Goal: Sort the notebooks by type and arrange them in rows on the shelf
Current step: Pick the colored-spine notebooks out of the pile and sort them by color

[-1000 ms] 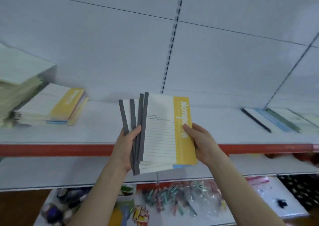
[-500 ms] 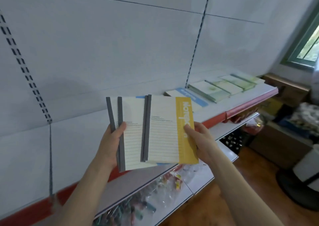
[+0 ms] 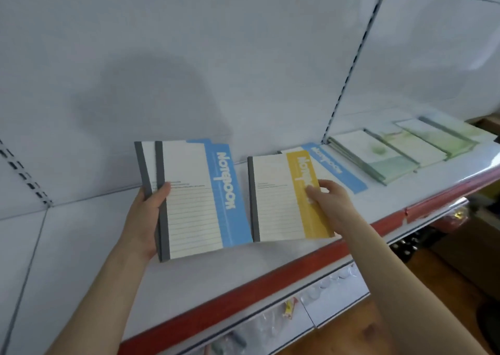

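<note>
My left hand (image 3: 147, 214) grips a small stack of notebooks by their grey spines; the top one is a blue-banded notebook (image 3: 200, 197). My right hand (image 3: 328, 200) holds a yellow-banded notebook (image 3: 284, 197) by its yellow edge, apart from the stack and just above the white shelf (image 3: 216, 281). Behind it a blue-banded notebook (image 3: 338, 170) lies flat on the shelf. Further right, green-patterned notebooks (image 3: 378, 157) lie in a row of overlapping piles.
The shelf has a red front edge (image 3: 270, 279) and a white back panel with slotted uprights (image 3: 349, 73). A lower shelf (image 3: 284, 325) holds plastic-wrapped small goods. Boxes and a wooden floor show at the far right.
My right hand has pulled the yellow-banded notebook off the stack to the right, uncovering the blue-banded one on top. The view has swung right along the shelf.
</note>
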A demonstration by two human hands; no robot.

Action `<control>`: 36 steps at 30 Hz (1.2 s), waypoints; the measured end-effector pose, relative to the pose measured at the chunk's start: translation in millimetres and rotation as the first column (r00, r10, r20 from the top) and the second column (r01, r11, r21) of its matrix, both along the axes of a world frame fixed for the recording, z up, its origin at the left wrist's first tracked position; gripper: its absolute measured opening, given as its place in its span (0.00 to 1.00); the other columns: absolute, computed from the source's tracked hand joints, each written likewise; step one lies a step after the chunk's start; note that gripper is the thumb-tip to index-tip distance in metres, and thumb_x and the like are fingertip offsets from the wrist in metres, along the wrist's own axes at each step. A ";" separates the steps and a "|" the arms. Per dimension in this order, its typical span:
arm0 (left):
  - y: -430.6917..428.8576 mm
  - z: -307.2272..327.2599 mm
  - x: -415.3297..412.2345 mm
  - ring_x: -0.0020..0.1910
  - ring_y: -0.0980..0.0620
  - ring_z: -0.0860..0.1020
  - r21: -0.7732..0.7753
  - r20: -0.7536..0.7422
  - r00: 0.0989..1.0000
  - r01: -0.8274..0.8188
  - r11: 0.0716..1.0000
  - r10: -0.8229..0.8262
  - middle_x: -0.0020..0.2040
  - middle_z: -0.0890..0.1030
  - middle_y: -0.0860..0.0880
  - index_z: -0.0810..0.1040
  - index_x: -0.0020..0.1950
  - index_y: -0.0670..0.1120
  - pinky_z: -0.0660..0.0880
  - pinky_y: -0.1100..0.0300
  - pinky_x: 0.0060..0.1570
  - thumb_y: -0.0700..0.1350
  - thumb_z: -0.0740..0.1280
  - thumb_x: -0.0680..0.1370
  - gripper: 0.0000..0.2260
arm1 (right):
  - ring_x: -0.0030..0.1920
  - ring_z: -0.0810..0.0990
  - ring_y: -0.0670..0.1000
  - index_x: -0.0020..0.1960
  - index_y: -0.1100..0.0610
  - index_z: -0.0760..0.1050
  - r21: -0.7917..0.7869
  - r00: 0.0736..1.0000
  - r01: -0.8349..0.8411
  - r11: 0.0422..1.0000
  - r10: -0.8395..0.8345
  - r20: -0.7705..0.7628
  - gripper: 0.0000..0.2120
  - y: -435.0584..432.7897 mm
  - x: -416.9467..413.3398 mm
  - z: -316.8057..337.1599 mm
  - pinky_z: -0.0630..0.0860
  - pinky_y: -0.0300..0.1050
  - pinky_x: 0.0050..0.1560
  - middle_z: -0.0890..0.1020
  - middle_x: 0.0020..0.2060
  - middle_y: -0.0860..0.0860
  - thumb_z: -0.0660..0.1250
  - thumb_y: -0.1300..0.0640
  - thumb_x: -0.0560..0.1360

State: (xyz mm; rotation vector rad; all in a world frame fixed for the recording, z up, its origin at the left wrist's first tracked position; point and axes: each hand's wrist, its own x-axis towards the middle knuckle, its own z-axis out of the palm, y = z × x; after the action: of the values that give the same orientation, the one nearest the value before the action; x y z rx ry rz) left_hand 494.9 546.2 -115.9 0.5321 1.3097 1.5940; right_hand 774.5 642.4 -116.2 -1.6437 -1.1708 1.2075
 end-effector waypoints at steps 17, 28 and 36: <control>13.4 -14.2 71.5 0.42 0.53 0.81 -0.011 0.081 0.910 -0.407 0.913 0.406 0.48 0.82 0.48 0.74 0.63 0.45 0.78 0.63 0.30 0.45 0.64 0.77 0.14 | 0.38 0.75 0.52 0.48 0.60 0.75 -0.044 0.860 -0.436 0.899 0.430 0.275 0.06 95.7 -21.9 -27.0 0.69 0.40 0.34 0.78 0.40 0.54 0.62 0.60 0.75; 22.5 -2.7 80.8 0.41 0.53 0.82 0.021 0.060 0.939 -0.340 0.940 0.339 0.47 0.82 0.48 0.74 0.63 0.44 0.77 0.61 0.33 0.44 0.64 0.78 0.14 | 0.50 0.73 0.52 0.66 0.61 0.66 -0.015 0.913 -0.355 0.935 0.350 0.208 0.18 84.8 -24.9 -25.1 0.68 0.42 0.47 0.75 0.59 0.56 0.61 0.62 0.77; 29.1 -2.2 91.1 0.36 0.53 0.82 0.015 0.050 0.957 -0.286 0.958 0.285 0.41 0.83 0.50 0.76 0.55 0.48 0.76 0.60 0.31 0.45 0.64 0.77 0.07 | 0.48 0.77 0.57 0.57 0.66 0.73 -0.007 0.903 -0.349 0.937 0.338 0.265 0.11 80.8 -26.3 -26.0 0.72 0.45 0.44 0.78 0.49 0.62 0.61 0.64 0.76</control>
State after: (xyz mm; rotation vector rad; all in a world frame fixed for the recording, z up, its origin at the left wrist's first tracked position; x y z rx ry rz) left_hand 585.9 575.3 -118.1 0.3247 1.3819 1.8475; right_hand 748.2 723.3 -142.2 -1.6467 -1.6989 1.1889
